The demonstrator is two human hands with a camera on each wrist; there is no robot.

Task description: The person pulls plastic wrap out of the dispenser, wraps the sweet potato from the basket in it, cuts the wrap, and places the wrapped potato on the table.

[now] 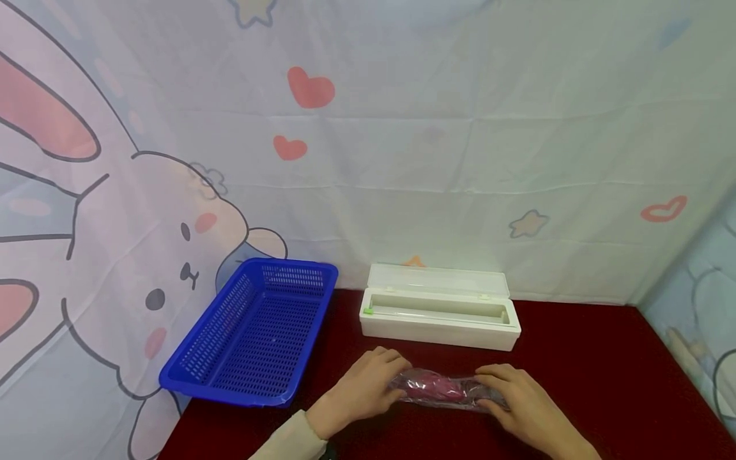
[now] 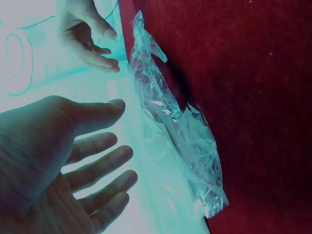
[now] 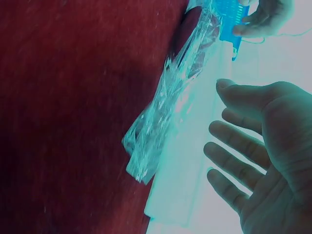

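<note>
A crinkled bundle of clear plastic wrap (image 1: 437, 388) lies on the dark red tabletop, pinkish red showing at its middle. In the head view my left hand (image 1: 370, 385) is at its left end and my right hand (image 1: 522, 404) at its right end, fingertips overlapping the plastic. In the left wrist view the left hand (image 2: 63, 161) has its fingers spread loosely, with a gap to the crumpled plastic (image 2: 170, 112). The right wrist view has the right hand (image 3: 258, 151) likewise, relaxed fingers beside the plastic (image 3: 165, 102). Both hands' grasp looks loose.
Behind the bundle stands a long white box (image 1: 439, 329), its clear lid (image 1: 437, 280) raised, with a roll inside and a green slider (image 1: 368, 311) at the left. A blue perforated basket (image 1: 313, 332) sits to the left. A printed cloth (image 1: 402, 191) hangs behind the table.
</note>
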